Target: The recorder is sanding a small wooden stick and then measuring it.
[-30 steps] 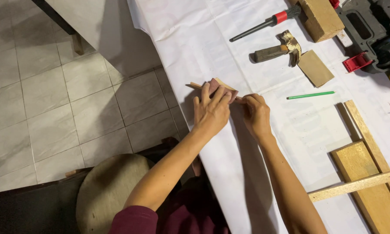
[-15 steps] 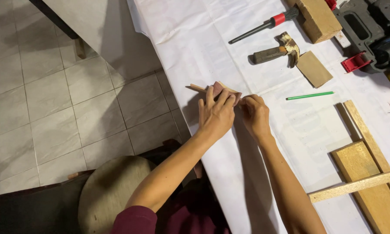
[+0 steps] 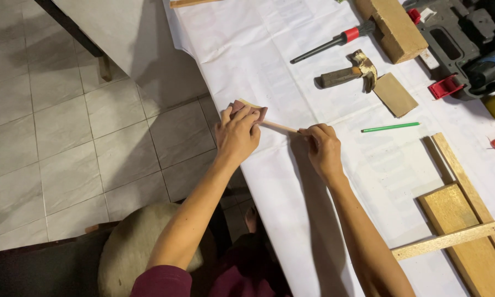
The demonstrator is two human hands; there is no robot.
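Moved: hands were pressed close together half a second ago; now the left hand [image 3: 237, 133] has slid out along the stick [image 3: 277, 126], apart from the right.
Left hand: folded over a scrap of reddish sandpaper [image 3: 256, 112] wrapped on the stick's far end (fingers curled tight around both).
Right hand [image 3: 323, 149]: pinching the stick's near end against the white sheet [image 3: 291, 60].
Stick: thin, pale wood, lying near the table's edge; only the stretch between the hands and one tip shows.
Hidden: both stick ends under fingers; the sandpaper mostly covered.
Farther: green pencil [image 3: 390, 127], hammer [image 3: 349, 73], screwdriver [image 3: 332, 43], wood block [image 3: 394, 27].
Cut off: planks [image 3: 467, 242] at the right edge.
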